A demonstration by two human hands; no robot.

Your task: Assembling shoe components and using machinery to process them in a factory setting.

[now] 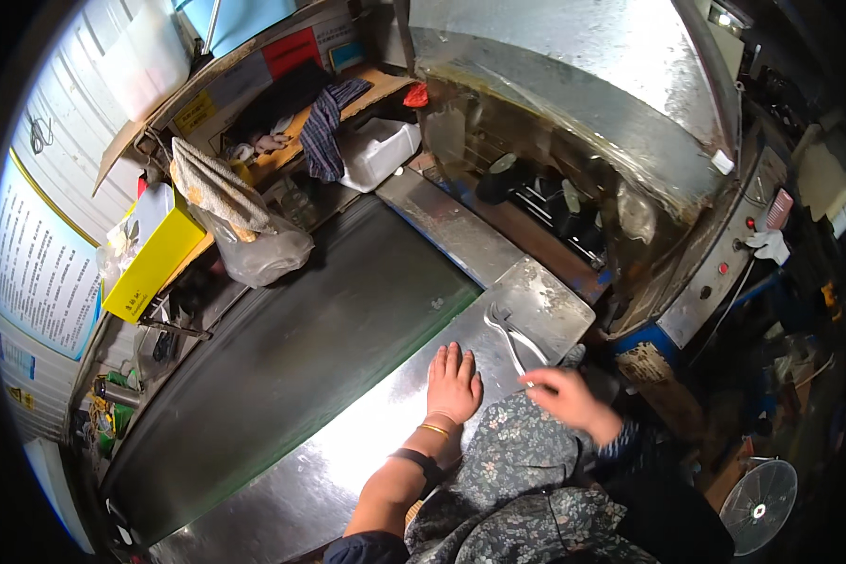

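My left hand (453, 383) lies flat, palm down with fingers together, on the shiny steel table edge (367, 442) beside a dark conveyor belt (291, 367). It holds nothing. My right hand (566, 395) hovers at the near end of metal tongs (509, 338) that rest on the steel plate; the fingertips touch or pinch the tongs' handle, and the grip is not clear. A floral-patterned sleeve covers my right arm, and a dark band and a gold bangle circle my left wrist.
A large steel hood with a plastic curtain (573, 113) stands over the belt's far end. A yellow box (155, 258), a plastic bag (258, 249), cloths and a white tub (376, 150) crowd the left shelf. A small fan (759, 508) stands on the floor at the lower right.
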